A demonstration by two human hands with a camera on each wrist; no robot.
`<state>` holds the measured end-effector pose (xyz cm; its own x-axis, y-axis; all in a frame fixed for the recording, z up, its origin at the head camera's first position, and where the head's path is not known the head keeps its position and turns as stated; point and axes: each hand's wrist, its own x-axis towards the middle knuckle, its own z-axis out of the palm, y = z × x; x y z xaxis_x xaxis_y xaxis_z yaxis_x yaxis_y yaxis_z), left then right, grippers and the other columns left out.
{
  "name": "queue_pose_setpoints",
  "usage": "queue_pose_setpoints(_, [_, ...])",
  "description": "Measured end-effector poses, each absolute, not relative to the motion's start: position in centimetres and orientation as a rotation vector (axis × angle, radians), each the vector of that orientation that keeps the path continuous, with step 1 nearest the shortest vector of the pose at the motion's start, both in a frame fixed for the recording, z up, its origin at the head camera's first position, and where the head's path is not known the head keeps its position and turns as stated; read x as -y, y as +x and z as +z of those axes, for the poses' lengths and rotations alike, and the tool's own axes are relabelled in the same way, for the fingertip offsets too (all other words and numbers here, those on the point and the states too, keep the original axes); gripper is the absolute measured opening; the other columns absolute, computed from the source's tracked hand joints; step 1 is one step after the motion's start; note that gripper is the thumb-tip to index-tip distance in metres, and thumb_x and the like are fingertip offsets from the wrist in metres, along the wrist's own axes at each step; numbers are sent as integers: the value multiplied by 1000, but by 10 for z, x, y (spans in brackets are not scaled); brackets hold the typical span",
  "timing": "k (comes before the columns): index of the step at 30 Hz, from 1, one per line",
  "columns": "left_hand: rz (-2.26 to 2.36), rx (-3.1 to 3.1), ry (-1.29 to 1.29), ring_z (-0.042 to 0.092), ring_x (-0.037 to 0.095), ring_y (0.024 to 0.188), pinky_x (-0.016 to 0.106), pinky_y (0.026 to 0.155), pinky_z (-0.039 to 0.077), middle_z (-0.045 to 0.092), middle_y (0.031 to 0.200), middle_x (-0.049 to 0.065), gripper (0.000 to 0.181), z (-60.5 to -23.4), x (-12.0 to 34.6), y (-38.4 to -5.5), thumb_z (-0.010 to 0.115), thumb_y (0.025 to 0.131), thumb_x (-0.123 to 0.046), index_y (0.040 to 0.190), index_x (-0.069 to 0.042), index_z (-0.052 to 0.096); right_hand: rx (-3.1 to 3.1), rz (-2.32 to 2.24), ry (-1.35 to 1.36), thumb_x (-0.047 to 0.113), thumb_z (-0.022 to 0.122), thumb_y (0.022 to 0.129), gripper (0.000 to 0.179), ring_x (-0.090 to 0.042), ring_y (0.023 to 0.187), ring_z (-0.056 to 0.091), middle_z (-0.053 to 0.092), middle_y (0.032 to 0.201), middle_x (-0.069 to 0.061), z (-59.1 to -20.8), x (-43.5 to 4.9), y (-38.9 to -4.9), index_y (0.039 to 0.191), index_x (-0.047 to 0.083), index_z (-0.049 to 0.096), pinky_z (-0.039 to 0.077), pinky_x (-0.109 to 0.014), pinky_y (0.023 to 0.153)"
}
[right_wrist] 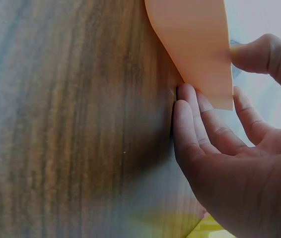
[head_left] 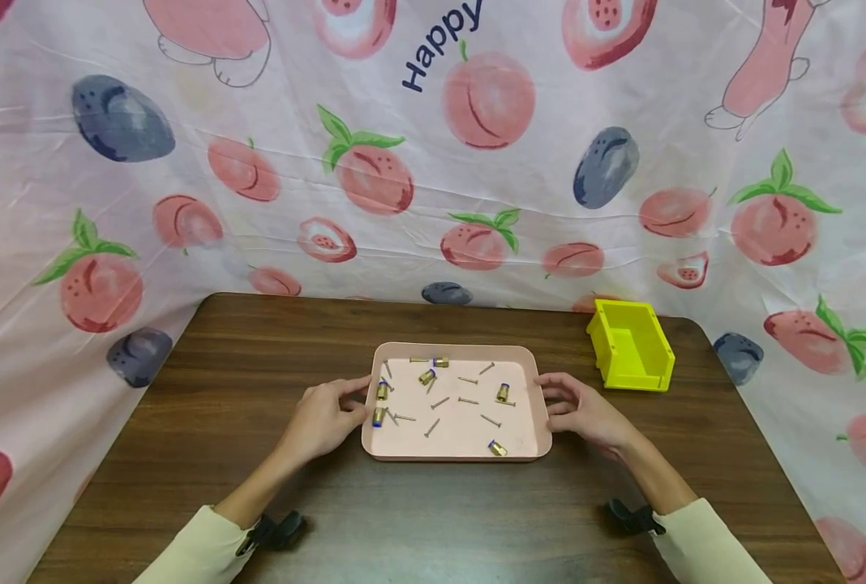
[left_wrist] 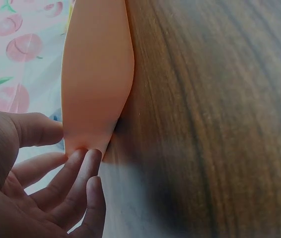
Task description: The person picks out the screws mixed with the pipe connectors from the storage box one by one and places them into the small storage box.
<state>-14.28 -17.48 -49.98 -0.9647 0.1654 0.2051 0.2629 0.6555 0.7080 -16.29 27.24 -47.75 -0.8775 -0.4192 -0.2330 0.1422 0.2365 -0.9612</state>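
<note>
A shallow pink tray lies on the wooden table, holding several screws and several brass push-in fittings with blue collars. At its left end, my left hand grips the edge. The left wrist view has that thumb at the rim and the fingertips against the outer wall of the tray. My right hand holds the opposite end. In the right wrist view its thumb meets the rim, and the lower fingertips lie by the tray's bottom edge. The tray's inside is hidden from both wrist views.
A yellow open-front bin stands at the back right of the brown wooden table. Behind the table and along its sides hangs a fruit-print cloth. Dark straps circle both wrists.
</note>
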Motion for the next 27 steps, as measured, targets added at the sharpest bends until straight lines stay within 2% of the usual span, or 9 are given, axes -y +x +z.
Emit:
queue_pose_setpoints(2, [-1191, 2765, -332, 70, 10, 80, 36, 74, 53, 80, 103, 1, 49, -504, 176, -143, 78, 88, -10, 137, -7, 79, -2072, -1678, -260, -6, 77, 92, 75, -39, 121, 66, 53, 150, -37, -477, -273, -161, 157, -12, 40, 59, -31, 93])
queue_pose_setpoints(7, [-1192, 2683, -388, 65, 6, 75, 31, 68, 49, 77, 96, -5, 48, -521, 180, -142, 79, 86, -15, 134, -10, 81, -2068, -1675, -275, -8, 78, 92, 75, -38, 120, 66, 53, 147, -37, -476, -273, -157, 157, -13, 41, 59, -31, 94])
queue_pose_setpoints(10, [-1197, 2644, -415, 64, 7, 73, 30, 66, 48, 77, 93, -3, 47, -519, 179, -138, 78, 85, -12, 132, -9, 82, -2072, -1670, -278, -7, 79, 92, 74, -37, 119, 66, 54, 146, -36, -476, -274, -154, 157, -12, 41, 59, -31, 94])
queue_pose_setpoints(14, [-1227, 2664, -393, 70, 10, 76, 34, 68, 53, 79, 97, 2, 47, -503, 175, -128, 77, 85, -7, 131, -4, 81, -2072, -1668, -270, -7, 80, 92, 75, -36, 119, 66, 54, 146, -34, -475, -275, -150, 156, -11, 42, 58, -31, 94])
queue_pose_setpoints(18, [-1257, 2637, -430, 73, 9, 77, 30, 67, 53, 80, 100, 4, 46, -502, 175, -124, 76, 86, -7, 132, -5, 81, -2062, -1673, -280, -7, 80, 91, 76, -38, 119, 66, 53, 146, -36, -474, -275, -147, 156, -12, 42, 58, -32, 94])
queue_pose_setpoints(23, [-1234, 2726, -344, 73, 8, 79, 30, 70, 54, 80, 102, 4, 47, -484, 167, -114, 76, 85, -2, 132, -1, 80, -2067, -1662, -265, -7, 81, 90, 76, -36, 118, 66, 54, 145, -35, -473, -276, -143, 156, -11, 43, 58, -31, 93])
queue_pose_setpoints(27, [-1208, 2790, -283, 71, 7, 80, 29, 72, 52, 80, 103, 2, 47, -479, 165, -110, 76, 87, 1, 134, -2, 79, -2076, -1649, -262, -6, 81, 90, 75, -34, 119, 66, 55, 146, -33, -474, -278, -140, 155, -11, 43, 58, -30, 95])
